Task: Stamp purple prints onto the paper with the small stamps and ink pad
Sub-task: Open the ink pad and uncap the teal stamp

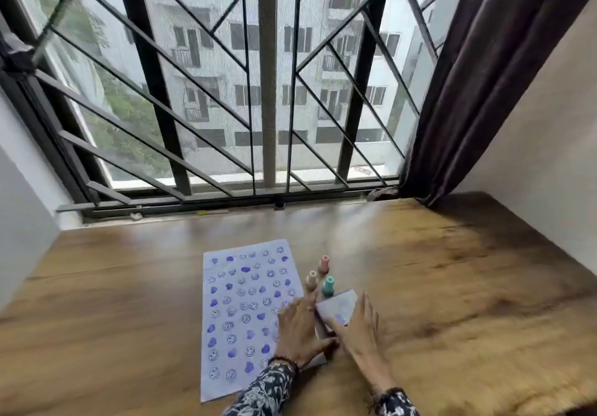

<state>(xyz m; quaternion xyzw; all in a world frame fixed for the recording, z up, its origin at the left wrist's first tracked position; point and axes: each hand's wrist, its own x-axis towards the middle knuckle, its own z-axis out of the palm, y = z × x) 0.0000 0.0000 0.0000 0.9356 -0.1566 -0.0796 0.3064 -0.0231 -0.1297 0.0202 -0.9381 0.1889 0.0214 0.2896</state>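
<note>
A white sheet of paper lies on the wooden table, covered with several purple smiley and heart prints. Three small stamps stand upright just right of it: a pink one, a beige one and a teal one. The ink pad, a small square with purple smears, sits below the teal stamp. My left hand rests flat over the paper's right edge, fingers spread, touching the pad's left side. My right hand lies open on the pad's right side, its index finger across the pad.
The wooden table extends wide to the right and left of the paper. A barred window runs along the far edge, a dark curtain hangs at the right, and white walls flank both sides.
</note>
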